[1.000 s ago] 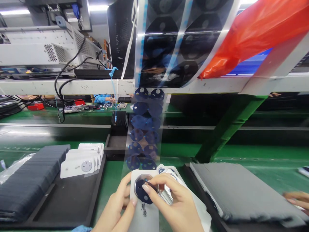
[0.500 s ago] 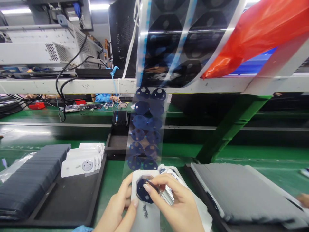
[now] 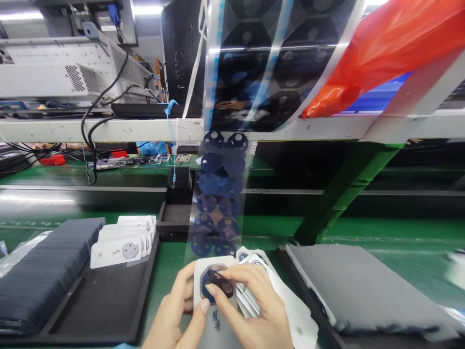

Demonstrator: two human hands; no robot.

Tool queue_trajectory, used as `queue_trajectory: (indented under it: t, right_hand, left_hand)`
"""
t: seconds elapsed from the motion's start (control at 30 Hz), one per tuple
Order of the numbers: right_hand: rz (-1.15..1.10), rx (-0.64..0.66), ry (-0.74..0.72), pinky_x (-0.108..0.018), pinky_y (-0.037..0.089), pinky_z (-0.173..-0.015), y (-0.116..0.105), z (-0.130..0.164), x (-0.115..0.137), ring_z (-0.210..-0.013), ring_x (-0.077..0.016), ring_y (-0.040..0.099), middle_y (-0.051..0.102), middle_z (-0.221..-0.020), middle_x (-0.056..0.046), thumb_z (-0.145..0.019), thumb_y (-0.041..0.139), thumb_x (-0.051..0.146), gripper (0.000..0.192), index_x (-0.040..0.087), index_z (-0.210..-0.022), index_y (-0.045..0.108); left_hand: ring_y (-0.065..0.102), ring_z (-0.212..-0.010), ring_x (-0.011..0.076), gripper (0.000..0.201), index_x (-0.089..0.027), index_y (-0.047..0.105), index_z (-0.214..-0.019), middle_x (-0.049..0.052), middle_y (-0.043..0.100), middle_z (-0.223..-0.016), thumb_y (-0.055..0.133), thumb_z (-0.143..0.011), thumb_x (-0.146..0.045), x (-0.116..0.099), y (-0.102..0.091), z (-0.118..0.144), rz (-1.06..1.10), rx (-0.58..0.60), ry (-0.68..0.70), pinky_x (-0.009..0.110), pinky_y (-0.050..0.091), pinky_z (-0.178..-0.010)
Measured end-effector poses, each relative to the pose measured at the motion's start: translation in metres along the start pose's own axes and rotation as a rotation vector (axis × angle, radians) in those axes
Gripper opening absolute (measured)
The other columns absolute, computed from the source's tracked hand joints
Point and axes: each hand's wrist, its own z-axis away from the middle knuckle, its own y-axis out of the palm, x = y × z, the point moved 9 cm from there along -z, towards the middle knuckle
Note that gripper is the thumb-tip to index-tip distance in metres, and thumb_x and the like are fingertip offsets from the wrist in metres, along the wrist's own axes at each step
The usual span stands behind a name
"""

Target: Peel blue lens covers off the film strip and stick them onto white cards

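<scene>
The left hand [image 3: 174, 312] is clamped around the edge of a white phone back cover [image 3: 214, 310], thumb lying on its face, while the right hand [image 3: 250, 310] has its fingertips pinched together on a dark blue sticker [image 3: 214, 286] that sits over the cover's camera opening. Compared with a second ago the sticker looks lower and flatter against the cover — the right fingers have slid leftward across it and now press down rather than just holding its edge, which suggests the piece is seated and being rubbed into place. The cover itself has barely moved; it is held low in the middle of the view, just above the green bench [image 3: 167, 271]. Under the right hand lies a loose fan of more white covers [image 3: 286, 310]. Hanging down in front of the hands is a clear film strip [image 3: 218, 194] carrying pairs of the same blue stickers. To the left, a black tray [image 3: 101, 300] holds a short stack of finished white covers [image 3: 125, 240] beside a row of dark foam sheets [image 3: 39, 271]; to the right rests a grey foam pad [image 3: 359, 286]. Above runs a white shelf rail [image 3: 90, 130] with cables and metal casings, and an orange plastic bag [image 3: 385, 53] hangs at upper right — a factory line setting.
</scene>
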Motion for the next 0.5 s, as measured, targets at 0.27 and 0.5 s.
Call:
queue_trajectory:
  t: [0.27, 0.5]
  right_hand:
    - [0.201, -0.109, -0.127, -0.04, 0.054, -0.083, -0.001, 0.011, 0.009, -0.101, -0.0261, 0.059, 0.051, -0.12, -0.009, -0.089, 0.07, 0.025, 0.038, 0.031, -0.126, 0.066]
    - [-0.128, 0.137, 0.301, -0.032, 0.061, -0.08, 0.018, 0.01, -0.025, -0.088, -0.0216, 0.074, 0.075, -0.108, -0.002, -0.083, 0.07, 0.025, 0.067, 0.034, -0.147, 0.05]
  left_hand:
    - [0.079, -0.088, 0.0245, 0.058, -0.024, 0.052, -0.125, 0.011, 0.082, -0.111, 0.074, -0.083, -0.057, 0.005, -0.008, -0.001, 0.044, -0.122, -0.033, 0.028, 0.059, -0.08]
    - [0.079, -0.089, 0.0242, 0.059, -0.022, 0.05, -0.125, 0.013, 0.082, -0.111, 0.072, -0.084, -0.059, 0.01, -0.006, -0.001, 0.032, -0.11, -0.058, 0.028, 0.058, -0.079]
